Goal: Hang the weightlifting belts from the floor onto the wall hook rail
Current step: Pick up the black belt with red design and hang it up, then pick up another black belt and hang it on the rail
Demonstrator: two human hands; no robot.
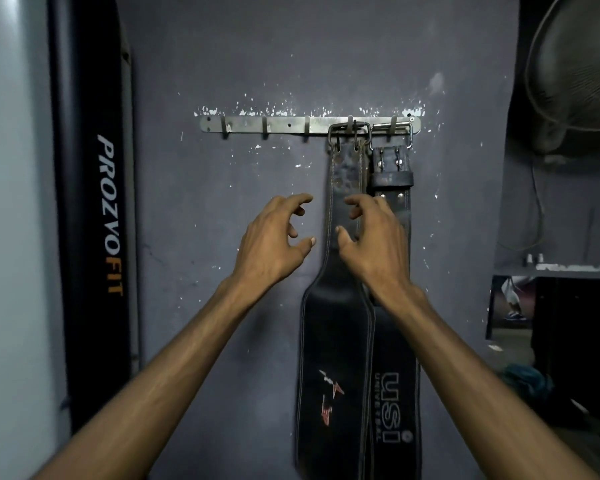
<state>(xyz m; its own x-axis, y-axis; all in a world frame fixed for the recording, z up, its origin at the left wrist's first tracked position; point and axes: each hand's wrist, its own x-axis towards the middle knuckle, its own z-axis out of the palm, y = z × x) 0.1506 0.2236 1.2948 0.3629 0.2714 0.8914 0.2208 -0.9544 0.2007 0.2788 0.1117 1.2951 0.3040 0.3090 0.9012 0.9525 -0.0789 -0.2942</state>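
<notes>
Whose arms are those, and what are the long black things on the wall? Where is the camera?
The camera sits on a person's head, so you see that person's own two bare arms reaching forward. The left hand and the right hand are both open with fingers spread, holding nothing. On the grey wall is a metal hook rail. Two black leather weightlifting belts hang from its right end by their buckles: one with a red logo, and one printed USI partly behind it. The three left hooks are bare. A tall black PROZVOFIT pad stands to the left.
</notes>
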